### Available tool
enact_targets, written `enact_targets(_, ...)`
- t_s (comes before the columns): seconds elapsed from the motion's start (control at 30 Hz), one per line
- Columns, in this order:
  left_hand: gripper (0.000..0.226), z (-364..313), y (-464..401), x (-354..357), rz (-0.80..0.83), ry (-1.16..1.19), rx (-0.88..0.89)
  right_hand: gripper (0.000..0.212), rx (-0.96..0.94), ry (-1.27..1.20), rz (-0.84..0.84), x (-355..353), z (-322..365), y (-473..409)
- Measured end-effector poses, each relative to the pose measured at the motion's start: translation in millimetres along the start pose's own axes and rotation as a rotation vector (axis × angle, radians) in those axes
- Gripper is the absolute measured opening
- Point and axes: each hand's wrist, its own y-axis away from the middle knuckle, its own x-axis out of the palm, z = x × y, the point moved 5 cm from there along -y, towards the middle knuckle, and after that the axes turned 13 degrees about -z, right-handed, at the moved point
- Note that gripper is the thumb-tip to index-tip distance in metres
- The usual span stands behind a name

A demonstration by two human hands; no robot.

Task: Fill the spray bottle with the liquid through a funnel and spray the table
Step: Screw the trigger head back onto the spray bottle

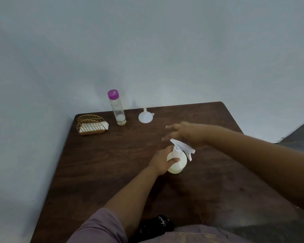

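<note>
A white spray bottle (178, 161) with its trigger head on stands in the middle of the dark wooden table (112, 163). My left hand (162, 159) grips its round body from the left. Just behind the spray head hovers my right hand (184, 133), blurred, with fingers stretched out and holding nothing. A white funnel (145, 117) sits upside down, spout up, farther back. To the funnel's left stands a clear bottle with a purple cap (116, 107), with a little liquid at its bottom.
A gold wire napkin holder (91, 125) with white napkins stands at the table's back left corner. A pale wall runs behind and left of the table. The table's right edge drops to a dark floor (298, 135). A black object (154, 225) lies at the near edge.
</note>
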Motion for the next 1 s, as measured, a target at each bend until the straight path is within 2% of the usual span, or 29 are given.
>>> enact_targets(0.1, 0.046, 1, 0, -2, -0.005, 0.022, 0.008, 0.052, -0.2, 0.178, 0.012, 27, 19, -6)
enact_targets(0.17, 0.045, 1, 0, 0, -0.011, 0.041, -0.008, 0.033, -0.221, 0.188, -0.052, 30, 16, -11)
enact_targets(0.23, 0.05, 5, 0, 3, -0.035, 0.067, -0.084, 0.026, -0.083, 0.147, -0.155, 31, 5, -14)
enact_targets(0.3, 0.054, 10, 1, 4, -0.072, 0.068, -0.143, 0.031, 0.123, 0.062, -0.273, 39, -1, -16)
enact_targets(0.4, 0.044, 8, 1, 6, -0.098, 0.085, -0.034, 0.03, 0.495, -0.188, -0.438, 59, -2, -18)
enact_targets(0.47, 0.041, 6, 3, 5, -0.102, 0.093, -0.016, 0.03, 0.624, -0.333, -0.416, 64, -4, -20)
enact_targets(0.53, 0.038, 5, 3, 3, -0.094, 0.087, -0.018, 0.03, 0.573, -0.334, -0.231, 62, -6, -22)
enact_targets(0.6, 0.043, 3, 2, 2, -0.058, 0.06, -0.018, 0.033, 0.475, -0.218, -0.11, 55, -8, -21)
enact_targets(0.7, 0.046, 1, 0, -1, -0.043, 0.036, -0.004, 0.024, 0.405, -0.258, -0.185, 51, -10, -14)
enact_targets(0.8, 0.044, -1, 3, -1, -0.095, 0.036, 0.005, 0.026, 0.469, -0.444, -0.31, 69, -7, 0)
enact_targets(0.93, 0.041, -4, 2, -1, -0.1, 0.022, 0.026, 0.045, 0.487, -0.419, -0.437, 75, -12, 4)
enact_targets(1.0, 0.041, -5, 1, -3, -0.084, 0.022, 0.026, 0.046, 0.432, -0.523, -0.504, 76, -12, 1)
